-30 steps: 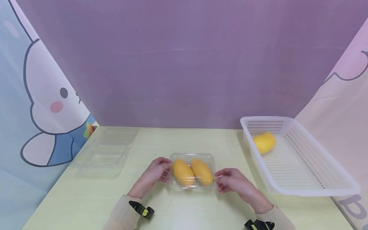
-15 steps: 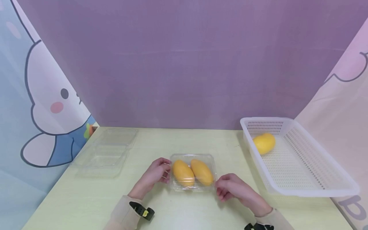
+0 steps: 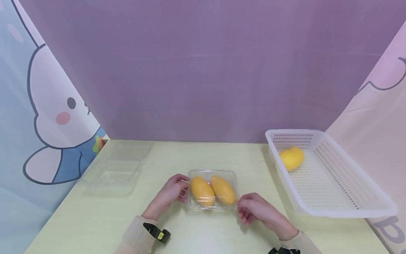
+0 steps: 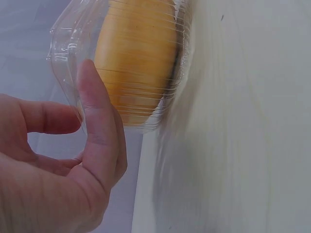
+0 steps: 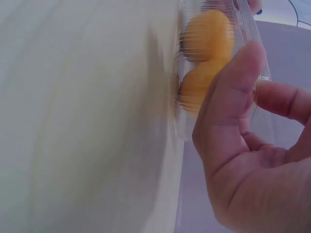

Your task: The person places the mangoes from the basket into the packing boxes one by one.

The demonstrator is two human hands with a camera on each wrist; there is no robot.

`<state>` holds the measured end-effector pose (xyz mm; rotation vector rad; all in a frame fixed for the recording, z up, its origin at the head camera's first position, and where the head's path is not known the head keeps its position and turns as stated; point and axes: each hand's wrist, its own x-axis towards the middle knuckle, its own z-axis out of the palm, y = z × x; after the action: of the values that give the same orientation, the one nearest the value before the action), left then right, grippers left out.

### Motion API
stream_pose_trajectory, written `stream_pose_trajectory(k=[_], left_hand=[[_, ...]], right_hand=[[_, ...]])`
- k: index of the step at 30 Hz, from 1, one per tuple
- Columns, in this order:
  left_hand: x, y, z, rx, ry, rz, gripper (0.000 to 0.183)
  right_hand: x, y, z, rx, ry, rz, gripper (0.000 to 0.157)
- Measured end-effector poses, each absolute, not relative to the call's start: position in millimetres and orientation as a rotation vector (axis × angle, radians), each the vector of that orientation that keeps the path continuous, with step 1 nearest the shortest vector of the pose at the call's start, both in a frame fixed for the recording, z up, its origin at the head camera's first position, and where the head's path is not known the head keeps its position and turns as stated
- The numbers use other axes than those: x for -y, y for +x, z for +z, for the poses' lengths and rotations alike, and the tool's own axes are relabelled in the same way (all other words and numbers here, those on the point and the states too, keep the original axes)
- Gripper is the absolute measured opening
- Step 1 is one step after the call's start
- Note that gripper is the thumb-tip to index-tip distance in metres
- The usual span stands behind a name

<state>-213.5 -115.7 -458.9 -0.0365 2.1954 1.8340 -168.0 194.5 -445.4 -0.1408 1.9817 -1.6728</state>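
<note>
The clear box (image 3: 211, 209) with two mangoes (image 3: 203, 191) sits on the desk (image 3: 203, 233) between both hands, its longer side seemingly parallel to the far edge; the left hand (image 3: 171, 192) pinches its left rim, the right hand (image 3: 258, 208) its near right corner.

Head view: the camera is looking forward and down from above, taking in the table (image 3: 203, 234) and, at right of frame, the basket (image 3: 342, 213). Left wrist view: the camera is looking from close beside the left hand (image 4: 77, 184), the table running sideways at right. Right wrist view: a similarly near camera is facing past the right hand (image 5: 238, 165), the table filling the left. All three views are sharing the box (image 3: 219, 208).
</note>
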Motion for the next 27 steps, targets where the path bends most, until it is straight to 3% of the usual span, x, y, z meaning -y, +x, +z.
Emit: stream_pose_trajectory(k=[27], left_hand=[[106.3,-216.6,-455.8,-2.274,-0.046,1.784,0.031]], right_hand=[[-187.1,-168.2,-450.3,-2.046,-0.036,-1.859,0.014]])
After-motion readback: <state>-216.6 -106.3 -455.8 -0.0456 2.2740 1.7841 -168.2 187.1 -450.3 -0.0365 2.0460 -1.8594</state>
